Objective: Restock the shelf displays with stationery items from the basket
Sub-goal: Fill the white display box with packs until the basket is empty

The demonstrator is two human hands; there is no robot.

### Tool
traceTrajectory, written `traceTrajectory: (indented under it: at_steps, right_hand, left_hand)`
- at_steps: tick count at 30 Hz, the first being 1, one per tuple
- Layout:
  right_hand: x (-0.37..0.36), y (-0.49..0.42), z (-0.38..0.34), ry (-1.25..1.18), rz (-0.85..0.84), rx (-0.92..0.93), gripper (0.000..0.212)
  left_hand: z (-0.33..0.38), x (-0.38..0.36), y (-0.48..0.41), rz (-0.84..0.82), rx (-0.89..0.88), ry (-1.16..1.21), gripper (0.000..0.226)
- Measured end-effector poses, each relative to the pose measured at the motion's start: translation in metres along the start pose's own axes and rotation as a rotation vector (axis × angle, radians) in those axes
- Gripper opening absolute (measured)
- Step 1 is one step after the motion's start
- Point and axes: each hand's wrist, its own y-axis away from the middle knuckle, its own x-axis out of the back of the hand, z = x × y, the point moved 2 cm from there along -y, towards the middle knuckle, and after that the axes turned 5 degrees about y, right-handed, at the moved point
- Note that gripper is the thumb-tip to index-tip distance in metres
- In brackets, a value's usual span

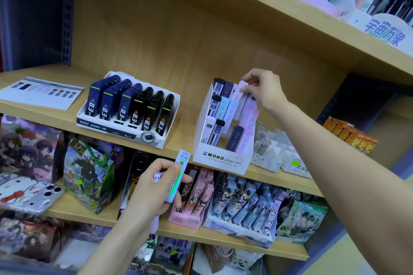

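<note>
Wooden shelving fills the view, and the middle shelf [185, 118] carries a white MONO display box [223, 159] of pencil-lead cases standing in stepped rows. The right hand [264, 90] reaches to the box's top row, thumb and fingertips pinching the upper end of a pale pink lead case [242, 87]. That case leans in the back row beside dark blue and black ones, its lower part among its neighbours.

The left hand [154, 187] is lower, in front of the shelf edge, with its fingers curled round a small bundle of slim cases. The foremost case [182, 163] is white with a bright green stripe and a green dot, and it sticks up past the thumb toward the MONO box. How many cases are in the bundle is not clear.

Left of the MONO box sits a tray [125, 128] of dark blue and black lead cases, and further left a printed leaflet [42, 94] lies flat. On the shelf below stand cartoon-printed boxes [243, 198] and a gift bag [89, 174].
</note>
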Motion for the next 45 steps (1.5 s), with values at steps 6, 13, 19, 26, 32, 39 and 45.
traceTrajectory:
  at_steps: [6, 13, 19, 26, 32, 39, 45]
  right_hand:
    - [-0.010, 0.010, 0.000, 0.163, 0.047, 0.079, 0.020]
    - [-0.014, 0.038, -0.023, 0.284, 0.137, 0.180, 0.030]
    - [-0.036, 0.124, -0.070, -0.121, -0.310, 0.151, 0.017]
    - [-0.036, 0.152, -0.069, -0.529, -0.387, 0.064, 0.016]
    - [-0.024, 0.165, -0.053, -0.552, -0.424, 0.031, 0.025]
    - [-0.026, 0.187, -0.045, -0.653, -0.367, -0.167, 0.017]
    - [-0.013, 0.189, -0.038, -0.718, -0.277, -0.214, 0.013]
  left_hand:
    - [-0.001, -0.001, 0.001, -0.002, -0.026, 0.005, 0.020]
    - [0.002, -0.002, 0.002, -0.026, -0.049, 0.020, 0.024]
    - [0.000, -0.005, 0.003, -0.036, -0.063, 0.002, 0.024]
    - [0.000, -0.009, 0.008, -0.155, -0.016, 0.039, 0.047]
    - [0.005, -0.009, 0.007, -0.065, -0.140, 0.039, 0.016]
    - [0.006, -0.016, 0.014, -0.111, -0.295, -0.121, 0.004]
    - [-0.008, -0.013, 0.007, -0.100, -0.058, -0.088, 0.015]
